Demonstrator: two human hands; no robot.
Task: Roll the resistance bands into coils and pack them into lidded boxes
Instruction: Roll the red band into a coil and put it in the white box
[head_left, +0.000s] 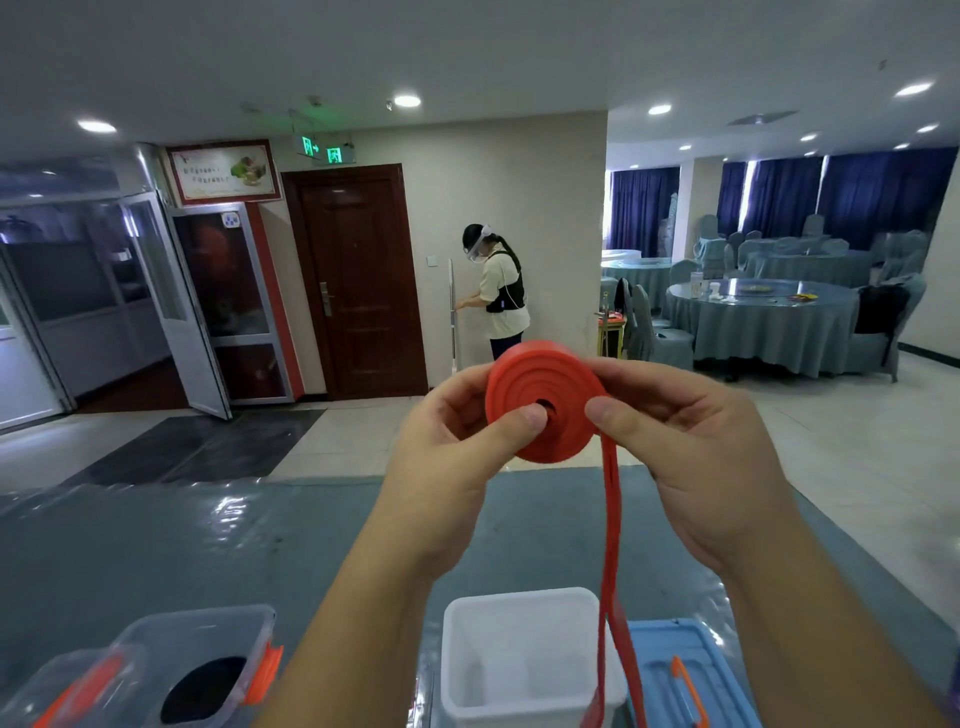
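- We are holding a red resistance band, mostly wound into a flat coil, up in the air above the white box.
- Our left hand is pinching the coil's left side, thumb pressing near its centre hole.
- Our right hand is gripping the coil's right edge, thumb on the face.
- The band's loose tail is hanging down from the coil past the white box's right rim.
- The white box is sitting open on the grey-blue table.
- Right of the white box a blue lid with an orange latch is lying flat.
- Left of the white box a clear box with orange latches is holding something dark, perhaps a coiled band.
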